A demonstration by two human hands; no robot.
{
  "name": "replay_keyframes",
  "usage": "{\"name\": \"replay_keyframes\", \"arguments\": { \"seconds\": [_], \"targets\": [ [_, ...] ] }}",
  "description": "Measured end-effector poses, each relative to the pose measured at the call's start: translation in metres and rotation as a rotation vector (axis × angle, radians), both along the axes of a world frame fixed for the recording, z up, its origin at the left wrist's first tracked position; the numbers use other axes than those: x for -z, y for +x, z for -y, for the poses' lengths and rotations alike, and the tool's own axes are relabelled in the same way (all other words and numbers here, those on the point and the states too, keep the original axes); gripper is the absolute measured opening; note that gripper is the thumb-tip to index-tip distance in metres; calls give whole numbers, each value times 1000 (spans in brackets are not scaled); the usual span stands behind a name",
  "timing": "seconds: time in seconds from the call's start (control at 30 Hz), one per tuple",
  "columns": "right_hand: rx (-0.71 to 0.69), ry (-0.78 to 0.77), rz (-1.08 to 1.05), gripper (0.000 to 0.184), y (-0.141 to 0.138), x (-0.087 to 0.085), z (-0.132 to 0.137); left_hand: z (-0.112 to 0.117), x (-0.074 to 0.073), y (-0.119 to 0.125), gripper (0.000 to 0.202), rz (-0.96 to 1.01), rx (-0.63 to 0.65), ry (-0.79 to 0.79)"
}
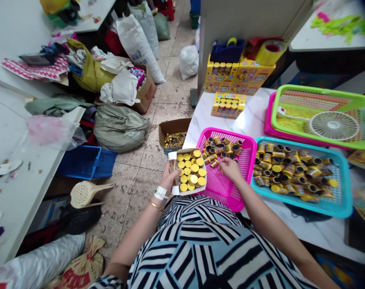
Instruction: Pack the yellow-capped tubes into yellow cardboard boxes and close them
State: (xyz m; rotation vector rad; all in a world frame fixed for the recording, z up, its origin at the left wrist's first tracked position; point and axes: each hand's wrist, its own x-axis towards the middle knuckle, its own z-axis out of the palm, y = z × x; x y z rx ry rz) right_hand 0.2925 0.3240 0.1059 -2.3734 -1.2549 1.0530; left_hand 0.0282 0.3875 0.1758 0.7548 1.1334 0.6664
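My left hand [169, 179] grips a shallow cardboard box [190, 171] packed with upright yellow-capped tubes [190, 170]. A clear tube with a white band [172, 162] stands at the box's near edge, against my left fingers. My right hand [231, 168] reaches over a pink mesh basket [227, 196], its fingertips among loose yellow-and-black tubes [220, 148]. I cannot tell whether those fingers hold one. More such tubes lie in a teal mesh basket [299, 210] to the right.
A green tray [321, 116] holding a white fan sits on a pink tray on the marble table [251, 112], with yellow product boxes [236, 76] behind. On the floor are a cardboard box of small parts [174, 128], sacks [120, 128] and a blue basket [86, 162].
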Motion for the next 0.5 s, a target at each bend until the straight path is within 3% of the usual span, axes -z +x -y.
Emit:
{"name": "replay_keyframes", "arguments": {
  "seconds": [0.17,0.27,0.4,0.5],
  "targets": [
    [-68,114,112,61,-29,-63,-10,7,2,4,82,-74,-5,114],
    [-171,16,205,71,-59,-89,-18,11,7,5,87,-146,18,198],
    [-215,-118,239,64,-73,-95,-23,14,14,4,88,-188,51,263],
    [-227,-78,279,67,-74,-91,-20,18,15,3,86,-188,48,270]
  ]
}}
